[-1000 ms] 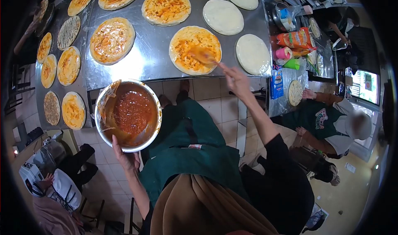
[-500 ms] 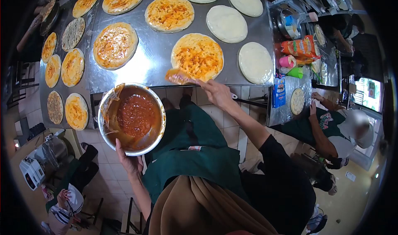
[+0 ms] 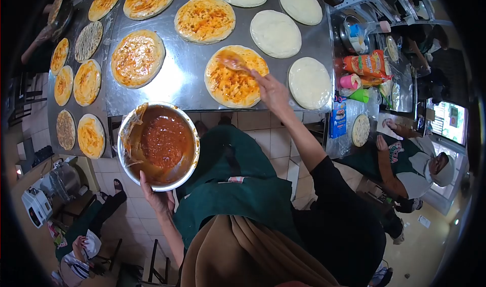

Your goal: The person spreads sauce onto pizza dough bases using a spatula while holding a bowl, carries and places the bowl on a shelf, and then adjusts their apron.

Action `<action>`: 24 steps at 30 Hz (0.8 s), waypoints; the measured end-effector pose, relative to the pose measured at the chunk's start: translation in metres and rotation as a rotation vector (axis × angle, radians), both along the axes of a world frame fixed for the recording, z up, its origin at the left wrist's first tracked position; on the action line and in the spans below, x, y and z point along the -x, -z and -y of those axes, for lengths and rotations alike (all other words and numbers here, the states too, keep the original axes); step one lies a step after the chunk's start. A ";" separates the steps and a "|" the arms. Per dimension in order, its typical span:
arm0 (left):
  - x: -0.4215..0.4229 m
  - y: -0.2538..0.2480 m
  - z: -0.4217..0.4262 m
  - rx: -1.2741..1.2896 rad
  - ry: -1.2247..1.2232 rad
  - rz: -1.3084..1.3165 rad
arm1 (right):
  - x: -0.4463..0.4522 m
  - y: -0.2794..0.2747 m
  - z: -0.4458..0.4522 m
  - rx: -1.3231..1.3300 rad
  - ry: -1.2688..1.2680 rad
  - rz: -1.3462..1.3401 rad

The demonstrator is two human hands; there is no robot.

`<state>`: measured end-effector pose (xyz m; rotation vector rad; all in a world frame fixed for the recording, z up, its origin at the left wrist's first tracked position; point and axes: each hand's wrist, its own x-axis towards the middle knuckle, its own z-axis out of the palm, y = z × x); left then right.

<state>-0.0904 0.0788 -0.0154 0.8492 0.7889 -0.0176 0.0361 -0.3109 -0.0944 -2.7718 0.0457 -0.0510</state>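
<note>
My left hand (image 3: 158, 196) grips the rim of a metal bowl (image 3: 196, 158) from below, thumb against its outer side. Chunky red sauce (image 3: 163, 141) lies inside, with smears up the wall. In my right hand (image 3: 273, 92) is a sauce-coated brush (image 3: 232, 61), its head blurred. The brush is over the upper part of a round dough base (image 3: 238, 87) coated in orange-red sauce. Close by on the right lies a plain pale dough round (image 3: 310, 83). Another sauced round (image 3: 137, 59) lies on the left, above the bowl.
Several more rounds, sauced and plain, cover the metal table (image 3: 187, 92). A side table at right holds an orange packet (image 3: 365, 64), a blue box (image 3: 338, 119) and cups. A co-worker (image 3: 405, 160) stands beside it; another person (image 3: 81, 251) is at lower left.
My right hand has moved up and slightly right, carrying the brush from the near-left edge of the sauced round to its upper part. My left hand still holds the bowl, nearly unmoved.
</note>
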 end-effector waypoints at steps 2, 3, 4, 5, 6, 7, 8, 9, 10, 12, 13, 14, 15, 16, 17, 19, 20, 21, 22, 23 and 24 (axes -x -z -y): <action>-0.007 -0.005 0.006 0.011 -0.007 -0.012 | 0.002 0.002 0.025 0.066 0.103 -0.001; -0.009 -0.006 0.008 0.017 -0.018 -0.020 | 0.007 -0.002 0.036 0.080 0.153 -0.016; -0.009 -0.005 0.009 0.026 -0.015 -0.015 | 0.011 -0.002 0.042 0.093 0.201 -0.037; -0.007 -0.004 0.007 0.033 -0.006 -0.013 | 0.015 0.002 0.042 0.049 0.183 -0.013; -0.007 -0.004 0.005 0.041 0.007 -0.009 | 0.017 0.001 0.037 0.007 0.169 0.012; -0.006 -0.004 0.005 0.052 0.010 -0.019 | 0.018 0.000 0.032 -0.034 0.158 0.041; -0.007 -0.004 0.005 0.063 0.014 -0.028 | 0.018 0.002 0.021 -0.035 0.092 0.047; -0.009 -0.005 0.005 0.072 0.020 -0.034 | 0.016 0.005 0.006 -0.038 0.026 0.056; -0.011 -0.006 0.005 0.062 0.034 -0.032 | 0.014 0.007 -0.004 -0.043 -0.040 0.067; -0.012 -0.009 0.006 0.039 0.053 -0.032 | 0.009 0.019 0.002 -0.007 0.037 0.054; -0.012 -0.011 0.006 0.036 0.053 -0.035 | 0.007 0.019 0.011 0.006 0.112 0.044; -0.012 -0.014 0.007 0.033 0.051 -0.038 | 0.004 0.020 0.020 0.019 0.186 0.034; -0.012 -0.015 0.006 0.031 0.051 -0.039 | 0.003 0.019 0.024 -0.037 0.235 0.050; -0.013 -0.016 0.005 0.027 0.052 -0.040 | 0.004 0.020 0.022 -0.044 0.194 0.080; -0.013 -0.015 0.004 0.026 0.055 -0.041 | 0.007 0.022 0.017 -0.049 0.156 0.109; -0.011 -0.013 0.003 0.019 0.066 -0.050 | 0.007 0.017 0.002 -0.038 0.109 0.080; -0.010 -0.011 0.000 0.010 0.074 -0.053 | 0.003 0.015 -0.007 -0.027 0.101 0.026; -0.012 -0.011 -0.001 0.000 0.083 -0.053 | 0.000 0.014 -0.012 -0.018 0.093 -0.025; -0.012 -0.013 -0.002 0.001 0.091 -0.048 | 0.003 0.013 -0.009 -0.005 0.146 -0.022; -0.013 -0.016 -0.001 0.004 0.095 -0.041 | 0.006 0.010 0.000 0.008 0.194 -0.015; -0.014 -0.017 -0.001 0.006 0.094 -0.033 | 0.007 0.009 0.007 0.021 0.237 -0.009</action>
